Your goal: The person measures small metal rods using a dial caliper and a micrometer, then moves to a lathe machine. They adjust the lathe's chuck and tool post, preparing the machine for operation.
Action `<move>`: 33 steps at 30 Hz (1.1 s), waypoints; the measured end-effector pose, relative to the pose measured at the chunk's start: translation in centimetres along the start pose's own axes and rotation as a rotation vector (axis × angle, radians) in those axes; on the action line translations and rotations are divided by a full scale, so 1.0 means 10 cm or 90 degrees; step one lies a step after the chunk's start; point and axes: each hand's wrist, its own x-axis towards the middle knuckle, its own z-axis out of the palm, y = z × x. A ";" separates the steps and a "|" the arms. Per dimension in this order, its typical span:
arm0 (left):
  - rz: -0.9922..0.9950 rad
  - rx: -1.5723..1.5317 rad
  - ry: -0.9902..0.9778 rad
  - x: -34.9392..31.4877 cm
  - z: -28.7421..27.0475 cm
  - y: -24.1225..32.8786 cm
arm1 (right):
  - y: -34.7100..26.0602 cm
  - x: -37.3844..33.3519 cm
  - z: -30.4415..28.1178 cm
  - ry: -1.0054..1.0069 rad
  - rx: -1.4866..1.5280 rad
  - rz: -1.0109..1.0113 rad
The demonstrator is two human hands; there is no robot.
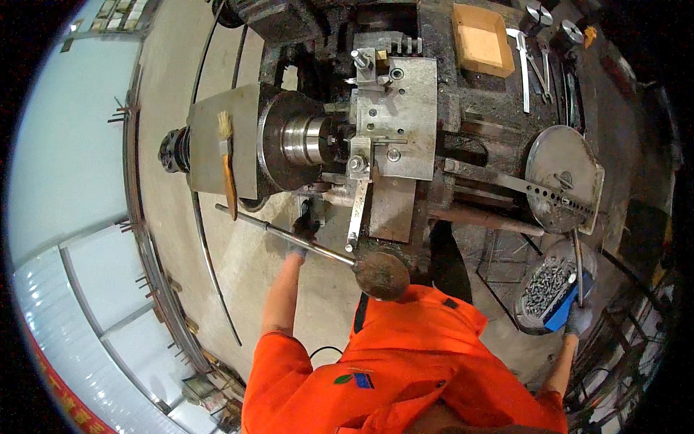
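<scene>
My left hand (299, 242), in a grey and black glove, reaches under the round chuck of a lathe-like machine (293, 141). Its fingers are too dark to make out. A long metal bar (289, 236) with a round dark disc (382, 276) at its end passes close to that wrist. Over on the right, my gloved right hand (580, 318) is closed around the lower end of a metal rod (578, 264). This rod runs down from beside a large round plate (560, 170). Next to the hand is a blue container (567, 304), against a pan of small metal pieces (543, 288).
On the machine's left housing lies a wooden-handled brush (228, 163). A flat steel block (397, 116) with clamps stands mid-machine. An open yellowish box (482, 40), a caliper (522, 69) and wrenches (542, 76) rest at the far right. Bars line the left wall.
</scene>
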 end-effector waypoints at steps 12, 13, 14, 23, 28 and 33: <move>0.271 0.466 -0.047 0.32 -0.42 0.45 | 0.02 -0.12 0.04 -0.033 0.005 0.013; 0.362 0.479 -0.024 0.30 -0.49 0.34 | -0.02 -0.14 0.02 -0.026 0.001 -0.006; 0.267 0.345 0.032 0.20 -0.54 0.22 | -0.09 -0.17 -0.03 -0.019 -0.002 -0.025; -0.263 -0.713 0.310 -0.57 -1.14 1.29 | 0.45 -0.70 0.54 0.088 0.105 -0.048; -0.238 -0.707 0.266 -0.24 -0.93 1.31 | -0.05 -1.00 0.36 -0.051 0.211 0.026; -0.232 -0.660 0.273 -0.15 -0.89 1.15 | 0.03 -1.14 0.48 -0.018 0.069 0.041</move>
